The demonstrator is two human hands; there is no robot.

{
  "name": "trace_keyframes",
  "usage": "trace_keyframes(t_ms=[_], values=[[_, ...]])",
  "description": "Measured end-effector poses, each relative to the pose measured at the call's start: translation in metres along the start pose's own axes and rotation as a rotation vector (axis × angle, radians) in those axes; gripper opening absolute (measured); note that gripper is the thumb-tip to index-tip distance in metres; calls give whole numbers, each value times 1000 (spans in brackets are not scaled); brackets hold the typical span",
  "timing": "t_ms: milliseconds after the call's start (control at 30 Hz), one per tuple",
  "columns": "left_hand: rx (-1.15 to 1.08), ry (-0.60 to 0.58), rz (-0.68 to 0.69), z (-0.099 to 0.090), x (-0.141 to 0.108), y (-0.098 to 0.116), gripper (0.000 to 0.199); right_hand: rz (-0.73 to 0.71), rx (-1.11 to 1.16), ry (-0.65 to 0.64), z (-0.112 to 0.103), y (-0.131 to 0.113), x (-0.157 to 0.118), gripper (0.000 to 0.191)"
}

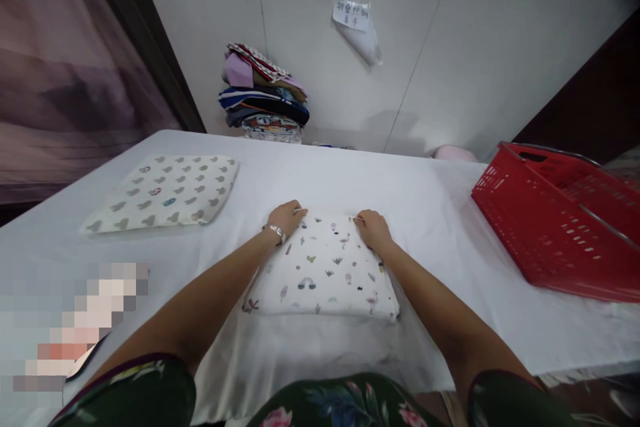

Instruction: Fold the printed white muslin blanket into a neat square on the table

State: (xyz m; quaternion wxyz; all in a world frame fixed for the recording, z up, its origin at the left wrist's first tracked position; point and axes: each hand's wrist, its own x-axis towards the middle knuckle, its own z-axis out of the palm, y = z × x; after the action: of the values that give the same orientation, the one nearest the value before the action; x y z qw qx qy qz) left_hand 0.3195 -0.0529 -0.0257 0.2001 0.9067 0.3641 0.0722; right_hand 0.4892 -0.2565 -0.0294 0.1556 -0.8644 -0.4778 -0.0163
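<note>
A white cloth with small flamingo, cactus and rainbow prints (325, 273) lies folded into a flat rectangle in front of me. At its far left corner my left hand (287, 219), with a silvery bracelet on the wrist, pinches the edge. My right hand (374, 228) is closed on the far right corner in the same way. Farther left lies another folded cloth, cream with grey prints (170, 192), touched by neither hand.
The white-covered table (430, 213) bears a red plastic basket (555, 227) at the right. A blurred-out item (90, 327) lies at the near left. Beyond the far edge stands a stack of folded clothes (265, 93). A paper sign (353, 13) hangs on the wall.
</note>
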Motion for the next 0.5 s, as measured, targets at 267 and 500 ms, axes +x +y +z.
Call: trace_keyframes(t_ms=[267, 500], values=[[137, 114, 195, 3, -4, 2, 32, 88, 15, -145, 8, 3, 4, 29], [181, -29, 306, -3, -2, 6, 46, -52, -19, -86, 5, 5, 1, 32]])
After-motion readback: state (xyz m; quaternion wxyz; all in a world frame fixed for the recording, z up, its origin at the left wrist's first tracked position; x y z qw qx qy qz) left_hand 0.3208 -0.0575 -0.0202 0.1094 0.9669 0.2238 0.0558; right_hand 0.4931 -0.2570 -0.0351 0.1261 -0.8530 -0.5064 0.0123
